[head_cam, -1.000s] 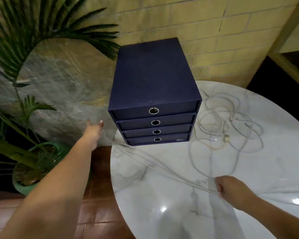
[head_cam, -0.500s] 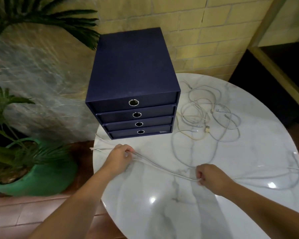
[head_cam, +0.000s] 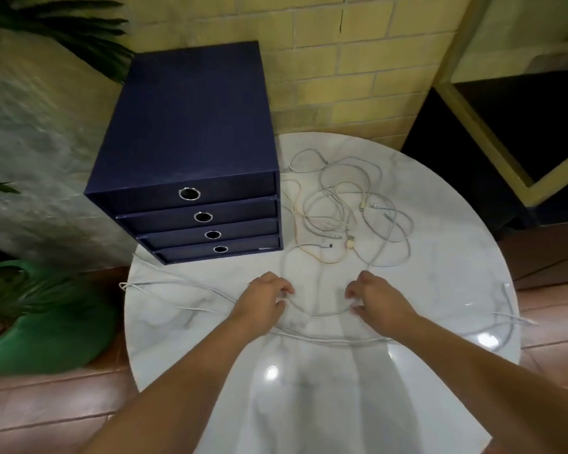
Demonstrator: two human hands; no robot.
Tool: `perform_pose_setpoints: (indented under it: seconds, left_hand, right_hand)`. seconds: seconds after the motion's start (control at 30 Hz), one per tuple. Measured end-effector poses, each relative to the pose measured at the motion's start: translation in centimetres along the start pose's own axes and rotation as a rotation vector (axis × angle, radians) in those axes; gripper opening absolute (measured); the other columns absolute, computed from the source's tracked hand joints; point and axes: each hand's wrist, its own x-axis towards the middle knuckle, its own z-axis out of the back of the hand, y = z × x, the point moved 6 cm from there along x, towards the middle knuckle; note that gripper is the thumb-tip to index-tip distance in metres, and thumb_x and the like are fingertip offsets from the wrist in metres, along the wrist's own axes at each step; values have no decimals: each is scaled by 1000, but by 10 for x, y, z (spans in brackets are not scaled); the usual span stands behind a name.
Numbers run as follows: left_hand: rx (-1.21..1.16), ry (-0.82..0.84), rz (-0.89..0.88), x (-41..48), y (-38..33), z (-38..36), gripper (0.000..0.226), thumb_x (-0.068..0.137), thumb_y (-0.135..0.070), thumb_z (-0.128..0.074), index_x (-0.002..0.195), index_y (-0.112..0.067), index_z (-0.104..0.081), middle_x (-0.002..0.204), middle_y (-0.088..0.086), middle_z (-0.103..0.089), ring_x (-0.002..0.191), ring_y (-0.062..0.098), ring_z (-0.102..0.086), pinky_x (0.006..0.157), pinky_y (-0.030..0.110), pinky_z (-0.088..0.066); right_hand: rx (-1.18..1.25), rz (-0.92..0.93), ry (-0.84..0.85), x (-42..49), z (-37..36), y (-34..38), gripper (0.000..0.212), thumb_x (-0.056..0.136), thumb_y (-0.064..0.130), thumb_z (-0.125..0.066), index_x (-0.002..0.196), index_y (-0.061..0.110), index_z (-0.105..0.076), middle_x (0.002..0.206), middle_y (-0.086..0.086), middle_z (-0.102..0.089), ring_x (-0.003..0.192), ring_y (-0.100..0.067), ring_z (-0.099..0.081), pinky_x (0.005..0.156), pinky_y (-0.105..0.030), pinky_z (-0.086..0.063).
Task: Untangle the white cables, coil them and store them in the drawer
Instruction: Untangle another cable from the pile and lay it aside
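Fingers (head_cam: 284,287) on both hands curled, pinching one white cable (head_cam: 322,313). My left hand (head_cam: 264,298) and right hand (head_cam: 379,298) are close together, knuckles up, low over the middle of the table (head_cam: 440,290). Short span of cable between them sags in a shallow arc. Can't tell if the arc touches the marble.

From my left hand, strands run left across the top to the table's left edge. Another strand lies flat under both wrists and runs on to the right, one end poking past the right rim.

Rest of the cables: loose tangle (head_cam: 348,211) on the far half of the table, several overlapping loops, a few plugs visible in it. It sits just right of the drawers (head_cam: 194,126), well apart from my hands.

Drawers: dark blue unit, four high, all pushed in, a ring pull on each front. It stands on the table's far-left part.

Green pot (head_cam: 46,329) with a plant is on the floor left of the table. Brick wall behind.
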Motion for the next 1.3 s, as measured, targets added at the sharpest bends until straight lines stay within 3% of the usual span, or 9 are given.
perform_pose_setpoints:
  seconds: [0.1, 0.27, 0.43, 0.57, 0.8, 1.0, 1.1, 1.23, 1.3]
  left_hand:
    - [73, 91, -15, 8, -17, -25, 34, 86, -10, -62, 118, -20, -62, 119, -1, -53, 110, 18, -49, 101, 28, -38]
    - [343, 68, 31, 15, -31, -40, 20, 91, -35, -59, 108, -25, -62, 112, -2, -52, 108, 19, -47, 92, 29, -40]
    - [429, -66, -5, 9, -54, -30, 23, 99, -37, -42, 103, -21, -57, 103, -2, -57, 98, 20, -53, 79, 29, -38]
    - [469, -229, -82, 7, -86, -10, 57, 93, -51, -12, 102, -18, -58, 98, 0, -56, 90, 22, -55, 70, 33, -41]
    - [480, -484, 54, -4, -112, 59, 52, 95, -48, -17, 83, -19, -58, 84, -1, -61, 82, 26, -55, 65, 33, -32]
    - [-181, -580, 87, -14, -159, 111, 29, 102, -31, -40, 80, -22, -58, 71, -4, -64, 67, 15, -62, 70, 34, -47]
    - [-287, -657, 48, -22, -182, 135, 30, 102, -36, -40, 84, -30, -63, 84, -6, -63, 79, 12, -61, 73, 30, -50]
    - [-354, -693, 27, -35, -202, 148, 38, 104, -26, -34, 90, -26, -70, 101, -14, -63, 94, -11, -53, 87, 22, -41]
    - [-326, -723, 11, -39, -207, 152, 37, 103, -24, -35, 91, -28, -70, 103, -13, -64, 98, -7, -53, 88, 23, -40]
  right_hand:
    - [-70, 44, 16, 3, -3, -9, 21, 85, 21, -65, 105, 19, -60, 112, -2, -43, 101, -22, -45, 78, -31, -46]
    - [-148, 211, -78, -1, 5, -13, 8, 88, 17, -55, 90, 21, -61, 100, 2, -49, 99, -21, -40, 74, -29, -28]
    - [-79, 320, -214, -9, 53, -37, 7, 93, 17, -51, 90, 20, -56, 89, 5, -57, 87, -20, -53, 71, -29, -27]
    - [-62, 316, -405, -15, 115, -55, 7, 94, 20, -54, 88, 20, -58, 85, 6, -56, 78, -18, -56, 74, -29, -28]
    - [118, 295, -672, -24, 250, -83, 9, 95, 14, -48, 94, 13, -57, 92, 1, -54, 80, -18, -53, 70, -38, -44]
    - [350, 340, -793, -29, 333, -85, 8, 95, 7, -49, 89, 4, -54, 86, -6, -50, 79, -19, -46, 67, -29, -34]
    - [357, 414, -889, -33, 378, -69, 7, 94, 5, -48, 89, 5, -54, 89, -4, -47, 82, -17, -43, 70, -28, -34]
    - [272, 510, -943, -39, 429, -42, 7, 94, 5, -50, 92, 3, -56, 91, -3, -43, 84, -15, -41, 69, -17, -26]
    - [246, 594, -1003, -50, 450, -25, 8, 93, 5, -52, 94, -1, -57, 92, -6, -45, 83, -13, -41, 69, -14, -26]
